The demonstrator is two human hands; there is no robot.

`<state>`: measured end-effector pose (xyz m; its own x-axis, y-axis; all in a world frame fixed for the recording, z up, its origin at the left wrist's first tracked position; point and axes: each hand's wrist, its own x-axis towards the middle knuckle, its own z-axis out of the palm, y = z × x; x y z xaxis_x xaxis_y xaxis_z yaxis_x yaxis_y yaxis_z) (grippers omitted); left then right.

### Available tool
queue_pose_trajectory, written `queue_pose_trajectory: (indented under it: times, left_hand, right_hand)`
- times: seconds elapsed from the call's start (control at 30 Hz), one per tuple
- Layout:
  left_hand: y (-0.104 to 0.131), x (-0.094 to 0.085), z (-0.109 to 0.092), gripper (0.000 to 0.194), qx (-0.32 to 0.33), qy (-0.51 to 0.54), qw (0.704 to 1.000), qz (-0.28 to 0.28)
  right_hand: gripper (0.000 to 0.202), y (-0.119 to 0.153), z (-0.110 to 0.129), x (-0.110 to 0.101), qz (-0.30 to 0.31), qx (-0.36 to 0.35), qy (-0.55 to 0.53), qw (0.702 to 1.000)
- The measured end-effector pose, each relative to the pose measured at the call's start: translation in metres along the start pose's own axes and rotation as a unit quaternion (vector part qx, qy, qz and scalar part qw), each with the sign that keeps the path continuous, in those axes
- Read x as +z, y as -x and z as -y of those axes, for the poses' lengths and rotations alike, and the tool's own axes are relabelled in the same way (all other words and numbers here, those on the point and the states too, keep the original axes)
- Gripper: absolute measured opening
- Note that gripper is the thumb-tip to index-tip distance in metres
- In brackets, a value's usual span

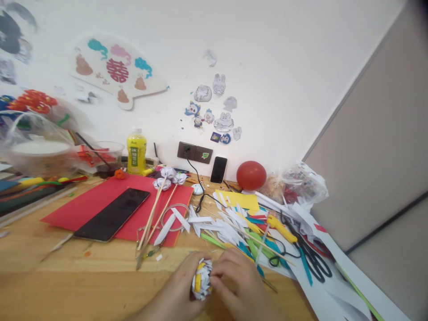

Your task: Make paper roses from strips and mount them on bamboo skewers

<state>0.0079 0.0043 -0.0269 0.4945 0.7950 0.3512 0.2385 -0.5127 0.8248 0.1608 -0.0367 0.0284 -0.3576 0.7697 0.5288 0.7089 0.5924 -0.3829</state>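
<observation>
Paper piece (202, 285) nearer the wearer than the red card (87, 203)

It sits right of the card's near edge, its long axis up and down in view. The left hand (182, 281), closer to the card, grasps its left side; the right hand (236, 276) meets its opposite side with fingertips, whether pinching I cannot tell.
</observation>
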Motion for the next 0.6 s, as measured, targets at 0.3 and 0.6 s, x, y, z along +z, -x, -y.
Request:
queue_pose_trajectory:
  times: [0.3,0.6]
  left_hand:
    - [0.003,0.001,0.003,0.042,0.009,0.008,1.0,0.008]
    - [0.002,0.001,0.004,0.043,0.017,0.002,1.0,0.009]
  right_hand:
    - [0.01,0.003,-0.011,0.0,0.04,0.009,0.028,0.999]
    - [0.008,0.004,-0.008,0.005,0.015,0.025,0.015,0.999]
